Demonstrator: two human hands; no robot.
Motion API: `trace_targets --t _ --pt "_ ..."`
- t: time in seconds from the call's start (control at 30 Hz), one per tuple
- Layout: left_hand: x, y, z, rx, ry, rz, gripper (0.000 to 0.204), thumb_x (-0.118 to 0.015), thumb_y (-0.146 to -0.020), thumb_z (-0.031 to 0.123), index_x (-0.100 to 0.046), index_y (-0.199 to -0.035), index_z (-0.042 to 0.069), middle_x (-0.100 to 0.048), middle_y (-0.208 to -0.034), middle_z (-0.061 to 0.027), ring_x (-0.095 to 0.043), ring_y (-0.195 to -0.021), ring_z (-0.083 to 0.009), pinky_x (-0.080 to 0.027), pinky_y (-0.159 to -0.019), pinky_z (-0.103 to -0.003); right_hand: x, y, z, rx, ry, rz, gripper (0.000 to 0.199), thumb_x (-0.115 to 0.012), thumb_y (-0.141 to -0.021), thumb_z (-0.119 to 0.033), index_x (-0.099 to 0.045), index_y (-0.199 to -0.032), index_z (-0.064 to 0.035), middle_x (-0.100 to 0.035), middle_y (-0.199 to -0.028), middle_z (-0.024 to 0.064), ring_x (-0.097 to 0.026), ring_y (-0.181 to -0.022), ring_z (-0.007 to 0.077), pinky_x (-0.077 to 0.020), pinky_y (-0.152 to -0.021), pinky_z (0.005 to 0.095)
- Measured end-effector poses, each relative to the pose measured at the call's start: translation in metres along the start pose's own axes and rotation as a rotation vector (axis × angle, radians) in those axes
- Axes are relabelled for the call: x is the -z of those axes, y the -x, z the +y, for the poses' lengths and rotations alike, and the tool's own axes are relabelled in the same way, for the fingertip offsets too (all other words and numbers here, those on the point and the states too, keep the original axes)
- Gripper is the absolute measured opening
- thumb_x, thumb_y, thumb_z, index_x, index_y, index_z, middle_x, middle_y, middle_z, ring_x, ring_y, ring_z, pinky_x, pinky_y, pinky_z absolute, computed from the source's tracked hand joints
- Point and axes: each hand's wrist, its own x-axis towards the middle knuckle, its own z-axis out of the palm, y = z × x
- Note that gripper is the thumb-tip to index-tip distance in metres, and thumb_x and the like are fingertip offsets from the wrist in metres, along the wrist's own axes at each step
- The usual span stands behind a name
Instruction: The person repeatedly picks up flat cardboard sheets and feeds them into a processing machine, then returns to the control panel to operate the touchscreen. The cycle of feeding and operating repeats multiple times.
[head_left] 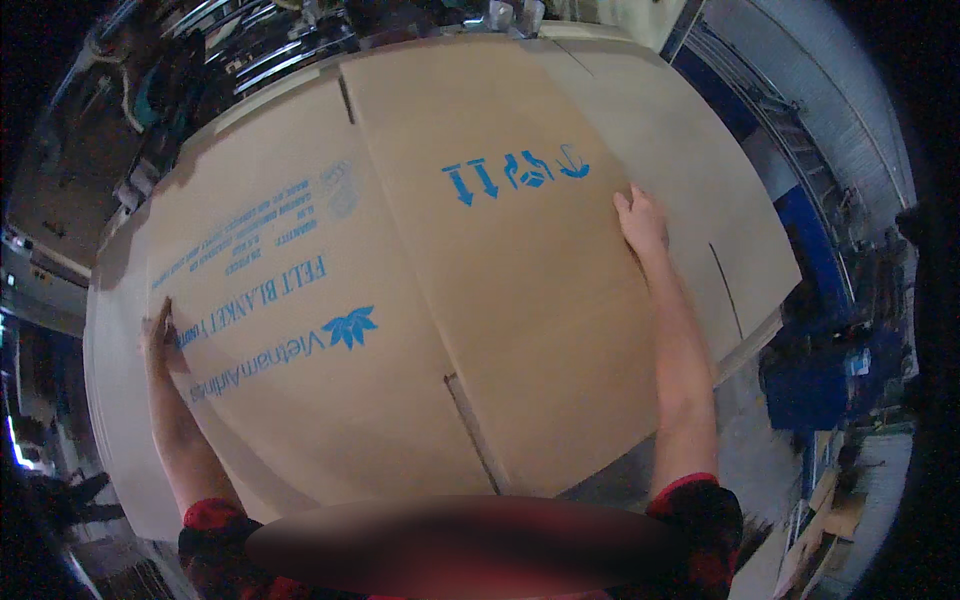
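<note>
- A large flattened cardboard carton (pixel 480 270), brown with blue printing and handling symbols, fills most of the view; it lies on top of more flat cardboard sheets (pixel 690 170) that show past its far right edge and along its left edge.
- The left hand (pixel 160 335) lies at the carton's left edge, fingers curled over the edge and gripping it.
- The right hand (pixel 640 220) lies on the carton's right side, just below the blue symbols, fingers extended and palm pressed flat to the board; nothing is clasped in it.
- Both forearms reach across the carton from its near edge, with red-and-black sleeves (pixel 700 510) pushed up.
- Beyond the carton's right edge stand blue machine parts (pixel 810 260) and a grey floor (pixel 745 450).
</note>
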Motion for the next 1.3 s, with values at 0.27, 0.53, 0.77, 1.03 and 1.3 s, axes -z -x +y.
trace_targets --t 0.27,0.53,0.77,1.03,1.3 --pt "0.043 -0.015 -0.037 -0.476 -0.007 -0.109 0.057 -0.059 -0.082 0.043 -0.052 -0.111 -0.005 -0.06 -0.094 -0.0141 -0.058 -0.078 -0.0218 -0.047 -0.066 -0.034 0.013 -0.085 0.044 -0.482 -0.74 -0.526 0.066 -0.047 -0.082 -0.059 -0.053 -0.113 -0.0017 -0.061 -0.099 0.0081 -0.058 -0.091 0.0222 -0.0445 -0.079 0.0379" --pt "0.029 0.043 0.002 -0.157 0.544 -0.06 0.057 -0.05 -0.087 0.044 -0.047 -0.119 -0.003 -0.058 -0.108 -0.0161 -0.056 -0.093 -0.0238 -0.046 -0.081 -0.035 0.009 -0.084 -0.001 -0.267 -0.696 -0.597 0.074 -0.041 -0.084 -0.061 -0.046 -0.124 0.002 -0.054 -0.117 0.0121 -0.049 -0.108 0.0215 -0.0367 -0.094 0.0351" --pt "0.03 0.05 0.017 -0.106 0.262 0.108 0.067 -0.05 -0.086 0.046 -0.041 -0.124 -0.008 -0.055 -0.113 -0.0211 -0.057 -0.098 -0.0271 -0.046 -0.083 -0.037 0.013 -0.089 -0.009 -0.115 -0.375 -0.592 0.068 -0.049 -0.081 -0.058 -0.06 -0.103 0.0062 -0.062 -0.103 0.0168 -0.058 -0.097 0.0271 -0.0425 -0.085 0.0362" --pt "0.034 0.06 0.029 -0.143 0.375 -0.025 0.066 -0.051 -0.085 0.047 -0.046 -0.12 -0.008 -0.057 -0.109 -0.0212 -0.056 -0.098 -0.0242 -0.045 -0.083 -0.034 0.012 -0.079 -0.02 -0.106 -0.037 -0.355 0.078 -0.047 -0.076 -0.065 -0.059 -0.104 0.0068 -0.06 -0.105 0.0228 -0.056 -0.101 0.0331 -0.0406 -0.088 0.0397" --pt "0.029 0.049 0.017 -0.328 0.025 0.213 0.053 -0.048 -0.087 0.045 -0.052 -0.117 0.002 -0.059 -0.105 -0.0166 -0.055 -0.097 -0.0251 -0.042 -0.086 -0.032 0.014 -0.115 -0.035 0.021 0.172 -0.397 0.069 -0.048 -0.078 -0.06 -0.058 -0.11 0.0003 -0.059 -0.108 0.0201 -0.054 -0.105 0.0302 -0.0402 -0.089 0.0389"
